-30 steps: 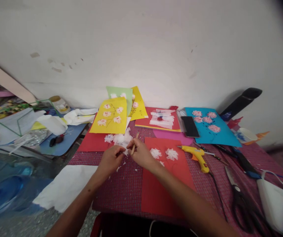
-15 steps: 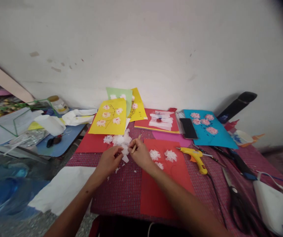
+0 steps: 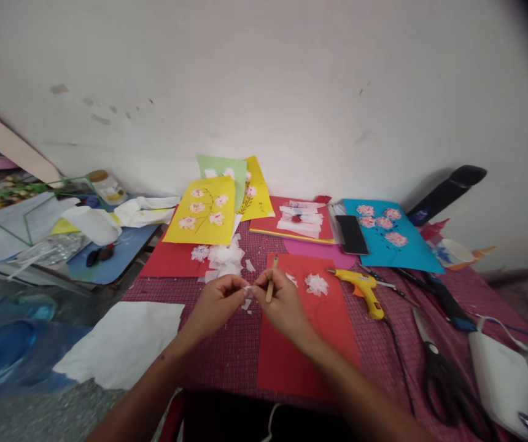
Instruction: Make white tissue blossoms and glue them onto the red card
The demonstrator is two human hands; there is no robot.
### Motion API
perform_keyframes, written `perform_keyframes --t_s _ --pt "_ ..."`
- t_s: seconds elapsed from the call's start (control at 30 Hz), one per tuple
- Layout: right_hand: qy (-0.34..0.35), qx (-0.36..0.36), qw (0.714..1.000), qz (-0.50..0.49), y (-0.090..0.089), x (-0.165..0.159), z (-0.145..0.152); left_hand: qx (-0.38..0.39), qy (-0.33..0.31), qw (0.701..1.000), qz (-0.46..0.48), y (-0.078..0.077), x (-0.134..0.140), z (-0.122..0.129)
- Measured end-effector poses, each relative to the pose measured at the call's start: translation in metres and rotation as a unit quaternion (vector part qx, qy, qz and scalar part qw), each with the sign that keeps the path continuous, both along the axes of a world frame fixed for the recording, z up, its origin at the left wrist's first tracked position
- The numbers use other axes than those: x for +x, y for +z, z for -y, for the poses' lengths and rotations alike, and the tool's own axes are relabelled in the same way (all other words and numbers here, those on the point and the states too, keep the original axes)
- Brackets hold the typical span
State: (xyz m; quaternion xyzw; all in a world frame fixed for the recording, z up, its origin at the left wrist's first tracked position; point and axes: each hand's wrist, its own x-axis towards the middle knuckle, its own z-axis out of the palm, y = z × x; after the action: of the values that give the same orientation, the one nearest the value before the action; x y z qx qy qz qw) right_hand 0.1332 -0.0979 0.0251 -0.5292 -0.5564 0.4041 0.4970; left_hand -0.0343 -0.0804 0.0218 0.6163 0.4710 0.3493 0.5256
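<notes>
Inside the desk's (image 3: 220, 356) near edge, left hand (image 3: 218, 302) and right hand (image 3: 283, 305) pinch a paper scrap (image 3: 248, 293) between them (the right also grips a wooden stick (image 3: 270, 287) pointing toward the far edge).

Glue gun (image 3: 362, 286) was yellow, its trigger (image 3: 357, 292) orange. Cloth (image 3: 227, 353) beneath the glue gun was dark red, finely checked. Left of the glue gun, stick (image 3: 270, 291) was tan, paper scrap (image 3: 248, 292) white, card (image 3: 285, 368) red with a white flower (image 3: 316, 284). Beyond the glue gun, sheet (image 3: 418, 245) was bright blue, its blooms (image 3: 395, 239) mottled pink and white. Right of the glue gun, scissors (image 3: 435, 359) had black handles.
</notes>
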Motion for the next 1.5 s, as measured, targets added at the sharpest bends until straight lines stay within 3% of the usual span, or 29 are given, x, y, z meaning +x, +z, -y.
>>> perform_keyframes --t_s 0.17,0.37,0.5,0.9,1.13,1.37,1.5 --pt "-0.053 0.042 0.997 -0.04 -0.002 0.036 0.033 -0.072 -0.006 0.996 0.049 -0.006 0.022 0.015" --pt "-0.024 0.06 0.998 0.008 -0.008 0.084 0.096 -0.117 0.0 0.99 0.077 -0.016 0.039 0.021" --pt "0.007 0.079 0.995 0.06 -0.014 0.098 0.124 -0.142 -0.009 0.987 0.07 -0.021 0.05 0.026" --pt "0.019 0.08 0.991 0.106 -0.023 0.085 0.108 -0.15 -0.045 0.987 0.047 -0.023 0.06 0.034" --pt "0.004 0.008 0.998 0.057 -0.033 0.089 0.116 -0.159 -0.11 0.981 0.023 -0.027 0.054 0.042" --pt "-0.034 -0.079 0.996 -0.038 -0.034 0.086 0.117 -0.088 -0.131 0.986 -0.05 -0.022 0.053 0.044" --pt "-0.033 -0.092 0.993 -0.059 -0.033 0.082 0.109 0.001 -0.14 0.984 -0.112 -0.021 0.052 0.039"
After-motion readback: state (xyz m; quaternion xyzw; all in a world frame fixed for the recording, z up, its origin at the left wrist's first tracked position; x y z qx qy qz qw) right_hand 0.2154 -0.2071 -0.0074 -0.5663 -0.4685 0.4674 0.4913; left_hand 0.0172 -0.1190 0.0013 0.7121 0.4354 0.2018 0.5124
